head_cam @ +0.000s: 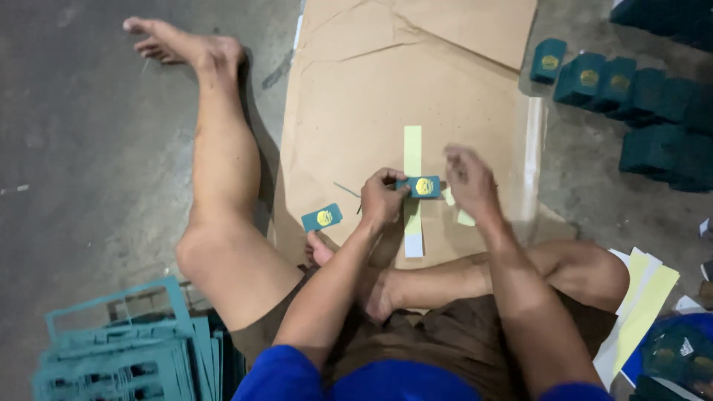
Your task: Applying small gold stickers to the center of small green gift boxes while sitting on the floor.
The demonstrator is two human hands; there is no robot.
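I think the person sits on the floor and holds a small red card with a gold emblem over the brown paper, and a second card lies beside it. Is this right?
Not quite: the head view shows the card held by the left hand is dark teal, not red. The rest holds: it carries a gold emblem, is over the brown paper, and a second card lies beside it.

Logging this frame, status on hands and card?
Left hand pinching teal card over yellow strip. Right hand beside it, grip unclear. Second teal card lies apart on cardboard sheet.

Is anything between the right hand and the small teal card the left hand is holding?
Nothing visible. The left hand pinches the teal card by its left end; the right hand hovers just beside its right end, over the yellow strip on the brown paper.
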